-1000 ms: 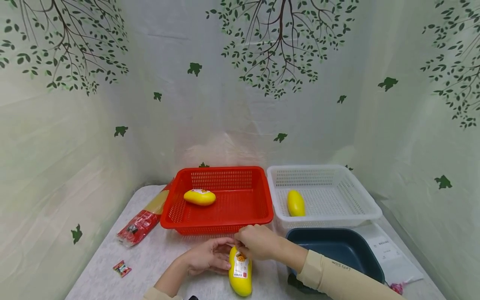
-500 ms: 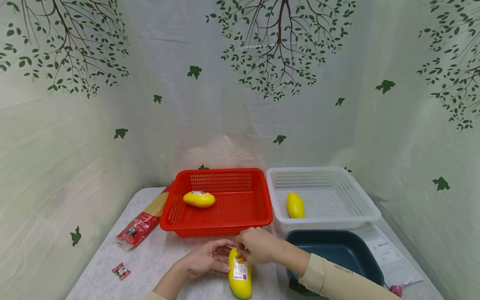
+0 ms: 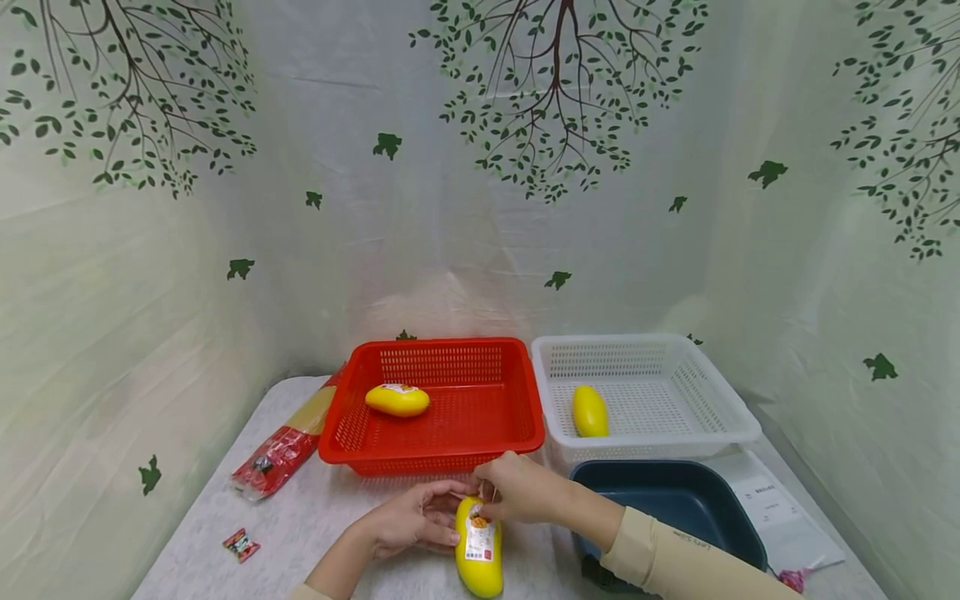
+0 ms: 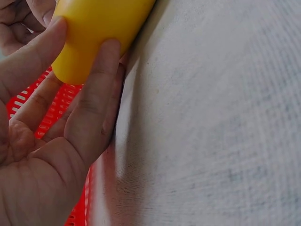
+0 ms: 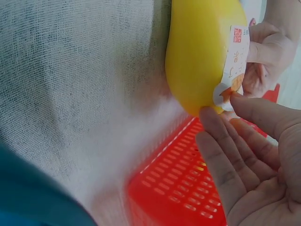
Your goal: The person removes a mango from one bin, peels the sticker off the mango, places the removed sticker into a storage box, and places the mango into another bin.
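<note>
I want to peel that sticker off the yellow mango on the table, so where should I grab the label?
Probably at the label's far end, nearest the red basket: its edge there seems already lifted beside the right hand's fingertips. Pinch from above and pull toward you while the left hand steadies the mango.

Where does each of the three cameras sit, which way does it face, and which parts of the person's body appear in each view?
Head: worn high, facing forward and down at the table, red basket and white basket; both forearms show.
Left wrist: beside the left hand, whose fingers grip the yellow mango.
Right wrist: beside the right hand, fingertips touching the mango's label; the left hand shows behind it.
All three views share the mango and the red basket.
</note>
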`<control>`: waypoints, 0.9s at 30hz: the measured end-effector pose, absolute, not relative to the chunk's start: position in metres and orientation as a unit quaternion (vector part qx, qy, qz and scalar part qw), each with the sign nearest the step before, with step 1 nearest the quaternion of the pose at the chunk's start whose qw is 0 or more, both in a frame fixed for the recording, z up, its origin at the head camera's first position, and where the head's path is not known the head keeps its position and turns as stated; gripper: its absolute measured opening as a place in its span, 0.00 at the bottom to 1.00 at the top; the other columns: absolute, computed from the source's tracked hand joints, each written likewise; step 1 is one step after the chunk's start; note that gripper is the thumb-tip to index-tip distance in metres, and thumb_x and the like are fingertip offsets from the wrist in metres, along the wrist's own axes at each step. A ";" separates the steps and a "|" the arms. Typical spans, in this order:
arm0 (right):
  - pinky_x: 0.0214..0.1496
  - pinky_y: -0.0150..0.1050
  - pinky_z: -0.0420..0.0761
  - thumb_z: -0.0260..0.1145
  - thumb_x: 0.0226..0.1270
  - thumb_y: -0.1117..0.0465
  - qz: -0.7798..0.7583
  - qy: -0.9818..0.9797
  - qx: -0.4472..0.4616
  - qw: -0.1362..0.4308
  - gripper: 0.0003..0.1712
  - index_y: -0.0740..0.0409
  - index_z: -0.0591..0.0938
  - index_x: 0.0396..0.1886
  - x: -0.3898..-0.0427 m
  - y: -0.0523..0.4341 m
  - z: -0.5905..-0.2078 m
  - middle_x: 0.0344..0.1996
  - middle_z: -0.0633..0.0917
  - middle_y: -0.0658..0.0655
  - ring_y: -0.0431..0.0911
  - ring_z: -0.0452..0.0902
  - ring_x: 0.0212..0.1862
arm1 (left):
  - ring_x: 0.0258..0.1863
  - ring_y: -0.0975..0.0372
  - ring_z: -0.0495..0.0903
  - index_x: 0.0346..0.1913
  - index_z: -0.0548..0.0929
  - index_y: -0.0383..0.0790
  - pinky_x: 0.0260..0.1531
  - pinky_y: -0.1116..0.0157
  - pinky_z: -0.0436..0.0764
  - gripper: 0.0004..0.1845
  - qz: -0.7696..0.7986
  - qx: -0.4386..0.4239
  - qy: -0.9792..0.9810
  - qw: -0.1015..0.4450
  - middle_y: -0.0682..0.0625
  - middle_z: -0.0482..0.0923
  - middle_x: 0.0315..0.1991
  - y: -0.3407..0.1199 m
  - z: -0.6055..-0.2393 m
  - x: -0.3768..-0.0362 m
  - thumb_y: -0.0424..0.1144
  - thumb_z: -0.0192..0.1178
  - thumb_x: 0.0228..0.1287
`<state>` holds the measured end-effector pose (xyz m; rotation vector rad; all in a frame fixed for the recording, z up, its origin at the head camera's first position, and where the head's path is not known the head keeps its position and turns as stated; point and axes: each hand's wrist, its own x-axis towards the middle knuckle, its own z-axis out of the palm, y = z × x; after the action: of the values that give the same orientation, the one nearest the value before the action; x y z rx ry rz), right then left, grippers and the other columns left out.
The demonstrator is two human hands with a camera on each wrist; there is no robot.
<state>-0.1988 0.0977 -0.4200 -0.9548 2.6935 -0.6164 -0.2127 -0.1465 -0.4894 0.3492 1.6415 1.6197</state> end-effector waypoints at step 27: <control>0.36 0.19 0.80 0.77 0.69 0.60 -0.203 0.912 -0.344 0.094 0.06 0.49 0.89 0.32 -0.200 0.098 -0.423 0.26 0.86 0.40 0.31 0.76 0.28 | 0.53 0.55 0.84 0.74 0.77 0.41 0.53 0.55 0.92 0.34 0.640 0.151 0.648 0.385 0.42 0.80 0.63 -0.147 -0.492 -0.212 0.22 0.70 0.66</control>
<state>-0.1997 0.0981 -0.4232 -1.0203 2.7062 -0.6009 -0.2123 -0.1467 -0.4922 0.3857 1.6500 1.6306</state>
